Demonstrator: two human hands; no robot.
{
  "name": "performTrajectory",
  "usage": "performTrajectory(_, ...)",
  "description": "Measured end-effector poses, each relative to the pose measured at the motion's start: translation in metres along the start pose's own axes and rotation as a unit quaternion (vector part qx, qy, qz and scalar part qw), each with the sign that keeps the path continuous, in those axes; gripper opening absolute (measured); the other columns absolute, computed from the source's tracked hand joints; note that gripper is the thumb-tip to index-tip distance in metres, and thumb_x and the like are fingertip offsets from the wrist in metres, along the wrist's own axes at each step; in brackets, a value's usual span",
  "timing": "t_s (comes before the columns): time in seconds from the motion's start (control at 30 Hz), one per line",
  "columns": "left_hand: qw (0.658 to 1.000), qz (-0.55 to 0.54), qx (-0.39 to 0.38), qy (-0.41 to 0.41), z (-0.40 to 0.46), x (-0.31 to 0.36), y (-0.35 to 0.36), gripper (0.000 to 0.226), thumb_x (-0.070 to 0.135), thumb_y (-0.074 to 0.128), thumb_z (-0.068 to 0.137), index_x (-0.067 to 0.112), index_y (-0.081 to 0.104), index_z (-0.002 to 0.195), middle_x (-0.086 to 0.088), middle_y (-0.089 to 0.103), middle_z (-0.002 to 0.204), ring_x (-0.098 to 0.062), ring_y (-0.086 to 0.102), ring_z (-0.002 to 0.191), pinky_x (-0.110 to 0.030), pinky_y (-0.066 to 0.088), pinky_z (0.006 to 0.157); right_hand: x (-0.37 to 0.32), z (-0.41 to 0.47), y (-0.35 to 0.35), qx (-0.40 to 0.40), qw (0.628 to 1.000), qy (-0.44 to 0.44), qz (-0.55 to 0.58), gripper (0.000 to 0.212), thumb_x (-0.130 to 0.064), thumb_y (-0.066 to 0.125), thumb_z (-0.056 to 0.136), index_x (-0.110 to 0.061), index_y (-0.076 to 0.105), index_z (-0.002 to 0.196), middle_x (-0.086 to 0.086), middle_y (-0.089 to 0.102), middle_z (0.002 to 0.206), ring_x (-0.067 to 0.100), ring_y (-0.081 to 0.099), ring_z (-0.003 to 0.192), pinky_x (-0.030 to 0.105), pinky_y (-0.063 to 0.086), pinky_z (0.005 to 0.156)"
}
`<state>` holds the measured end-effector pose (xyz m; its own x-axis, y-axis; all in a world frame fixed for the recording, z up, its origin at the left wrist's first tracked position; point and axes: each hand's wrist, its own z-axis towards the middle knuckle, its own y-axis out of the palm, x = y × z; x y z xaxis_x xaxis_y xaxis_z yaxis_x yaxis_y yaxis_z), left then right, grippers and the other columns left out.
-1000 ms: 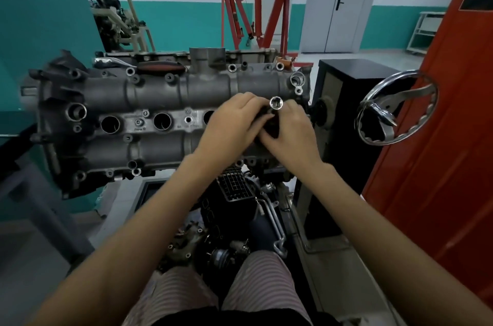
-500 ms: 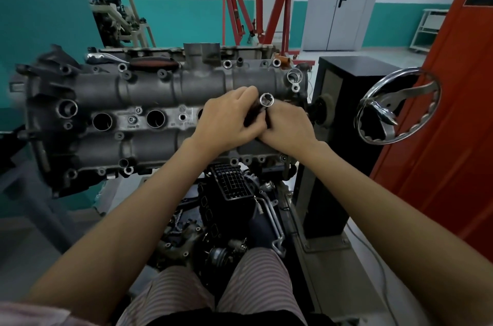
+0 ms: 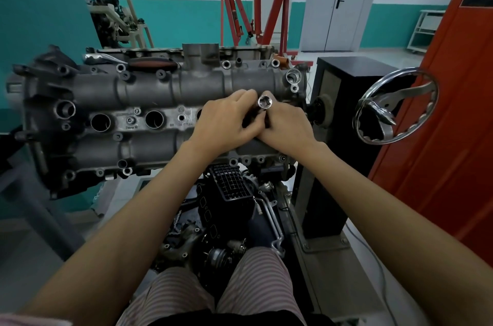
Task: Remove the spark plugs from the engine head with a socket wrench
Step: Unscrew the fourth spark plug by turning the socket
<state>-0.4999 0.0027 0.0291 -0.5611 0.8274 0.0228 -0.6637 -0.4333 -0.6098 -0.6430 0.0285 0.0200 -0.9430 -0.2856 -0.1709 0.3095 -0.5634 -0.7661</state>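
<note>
Both hands bunched around the socket over the engine head

Middle of the frame: the left hand (image 3: 226, 118) and right hand (image 3: 286, 125) are pressed together, fingers curled round a dark tool between them — its shiny socket (image 3: 264, 102) pokes up, open end toward us. The engine head (image 3: 138, 93) runs across the left and center, open plug holes left of the hands. A chrome handwheel (image 3: 394, 106) sits at right.

Grey cast-metal engine head (image 3: 149, 90): matt, rough, grimy finish. Small chrome socket (image 3: 264, 102): polished, glossy metal. Round chrome handwheel (image 3: 394, 106): bright, smooth, reflective. Black box-shaped stand (image 3: 344, 77): matt top. Orange-red cabinet panel (image 3: 453, 112): smooth, semi-gloss paint. Striped shorts (image 3: 256, 280): woven cloth
</note>
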Motion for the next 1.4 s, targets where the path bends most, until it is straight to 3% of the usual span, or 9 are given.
performTrajectory(0.2,0.999,0.031,-0.008,-0.018,-0.0005,-0.0026,-0.0014,0.06,0.054,0.034,0.089,0.005,0.065,0.077,-0.006,0.062,0.068,-0.024,0.059,0.06,-0.043,0.045,0.051,-0.0014,-0.0017,-0.0002,0.044,0.999,-0.007,0.016,0.017,-0.027,0.052,0.08,-0.023,0.049,0.064,0.003,0.058,0.06,0.017,0.045,0.057,0.02,0.017,0.045)
performTrajectory(0.43,1.0,0.024,-0.003,-0.014,-0.0003,0.0014,-0.0007,0.038,0.04,0.038,0.083,0.007,0.055,0.077,-0.004,0.056,0.069,-0.025,0.053,0.053,-0.029,0.033,0.043,0.0008,-0.0007,0.0007,-0.002,1.0,-0.002,0.011,0.019,-0.029,0.049,0.08,-0.016,0.036,0.084,-0.005,0.049,0.061,0.014,0.039,0.049,0.024,0.024,0.044)
performTrajectory(0.6,0.998,0.055,-0.009,-0.029,-0.0005,-0.0032,-0.0002,0.058,0.054,0.034,0.088,0.009,0.065,0.069,-0.004,0.061,0.057,-0.024,0.057,0.052,-0.032,0.036,0.044,-0.0031,-0.0021,-0.0011,0.057,0.997,0.002,0.05,0.031,-0.026,0.051,0.077,-0.03,0.032,0.052,-0.008,0.046,0.049,0.012,0.036,0.053,0.019,0.018,0.044)
performTrajectory(0.7,0.999,0.032,-0.012,-0.02,-0.0007,-0.0034,-0.0005,0.055,0.056,0.034,0.087,0.009,0.06,0.074,0.0,0.059,0.062,-0.019,0.055,0.054,-0.036,0.041,0.046,-0.0007,-0.003,-0.0015,0.034,0.999,-0.017,0.031,0.015,-0.026,0.053,0.079,-0.021,0.05,0.066,-0.002,0.05,0.054,0.011,0.038,0.054,0.018,0.018,0.045)
performTrajectory(0.83,1.0,0.011,-0.016,-0.016,0.0001,0.0009,-0.0005,0.036,0.04,0.035,0.083,0.008,0.051,0.082,-0.002,0.054,0.071,-0.024,0.051,0.053,-0.028,0.028,0.044,0.0034,0.0006,0.0002,-0.006,0.999,0.007,0.03,0.022,-0.033,0.05,0.081,-0.015,0.04,0.086,-0.011,0.043,0.059,0.014,0.041,0.052,0.024,0.027,0.045)
performTrajectory(1.03,0.999,0.029,-0.03,-0.031,0.0,-0.0035,-0.0014,0.06,0.055,0.03,0.088,0.008,0.065,0.073,-0.003,0.062,0.063,-0.022,0.058,0.058,-0.035,0.04,0.049,-0.0022,-0.0024,-0.0023,0.053,0.997,0.006,0.058,0.031,-0.024,0.055,0.078,-0.028,0.039,0.052,-0.013,0.037,0.047,0.011,0.036,0.054,0.019,0.017,0.045)
performTrajectory(1.13,0.999,-0.003,-0.028,-0.015,-0.0009,-0.0019,-0.0024,0.049,0.048,0.033,0.085,0.007,0.058,0.078,-0.001,0.059,0.067,-0.022,0.055,0.058,-0.038,0.042,0.05,-0.0013,-0.0024,-0.0028,0.019,0.999,-0.012,0.032,0.012,-0.026,0.051,0.079,-0.018,0.058,0.073,-0.009,0.044,0.058,0.014,0.041,0.056,0.021,0.02,0.045)
performTrajectory(1.23,0.999,-0.012,-0.026,-0.025,-0.0005,0.0014,-0.0022,0.038,0.043,0.035,0.082,0.008,0.049,0.081,0.001,0.053,0.068,-0.025,0.051,0.055,-0.035,0.04,0.047,0.0015,-0.0006,-0.0002,-0.004,1.0,-0.001,-0.001,0.02,-0.031,0.05,0.081,-0.012,0.05,0.085,-0.007,0.047,0.064,0.017,0.047,0.058,0.027,0.026,0.049)
performTrajectory(1.4,0.999,0.031,-0.029,-0.033,-0.0012,-0.0008,-0.0007,0.057,0.053,0.029,0.088,0.006,0.061,0.077,-0.006,0.061,0.06,-0.026,0.057,0.054,-0.032,0.038,0.048,-0.001,-0.0014,-0.0013,0.024,0.999,-0.001,0.021,0.016,-0.031,0.054,0.081,-0.022,0.049,0.069,-0.004,0.052,0.06,0.013,0.043,0.059,0.024,0.022,0.046)
